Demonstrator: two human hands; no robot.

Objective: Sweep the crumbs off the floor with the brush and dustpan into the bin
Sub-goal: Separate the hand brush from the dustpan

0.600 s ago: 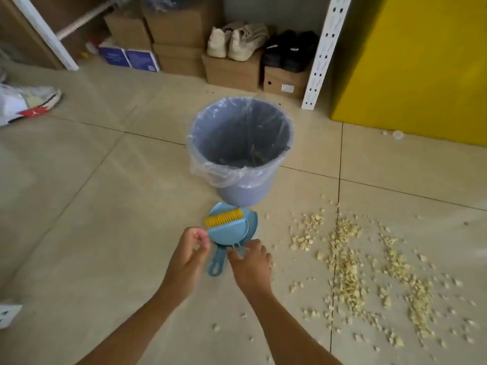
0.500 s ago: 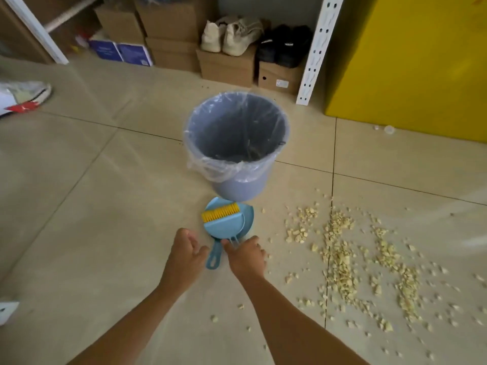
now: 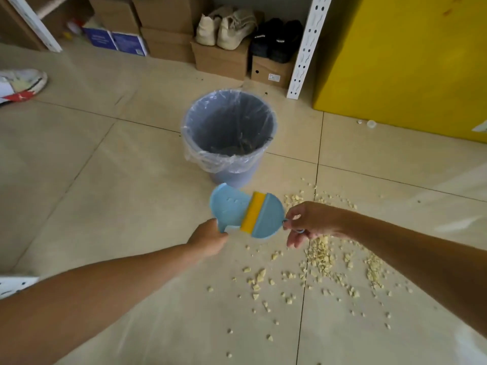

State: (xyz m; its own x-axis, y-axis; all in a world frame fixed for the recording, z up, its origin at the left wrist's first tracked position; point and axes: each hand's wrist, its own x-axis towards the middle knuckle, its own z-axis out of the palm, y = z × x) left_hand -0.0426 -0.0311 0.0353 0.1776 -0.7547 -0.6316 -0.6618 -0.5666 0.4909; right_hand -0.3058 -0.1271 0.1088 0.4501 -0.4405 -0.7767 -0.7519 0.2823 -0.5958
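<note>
A small blue dustpan point(image 3: 228, 208) and a blue brush point(image 3: 267, 219) with yellow bristles are held up off the floor, side by side and pulled partly apart. My left hand point(image 3: 209, 239) grips the dustpan's near end. My right hand point(image 3: 309, 222) holds the brush by its handle. Just beyond them stands the grey-blue bin point(image 3: 229, 135), lined with a clear plastic bag. Yellowish crumbs point(image 3: 321, 256) lie scattered over the tiled floor to the right and below my right hand.
Cardboard boxes point(image 3: 221, 59) with shoes on top line the back wall beside a white shelf upright point(image 3: 307, 46). A yellow cabinet point(image 3: 405, 56) stands at the right. A sneaker point(image 3: 21, 83) lies at the far left. A bottle cap point(image 3: 371, 124) lies near the cabinet.
Both hands have taken hold of the brush and dustpan, which lay nested on the floor, and lifted them. The two pieces are now turned sideways and separating.
</note>
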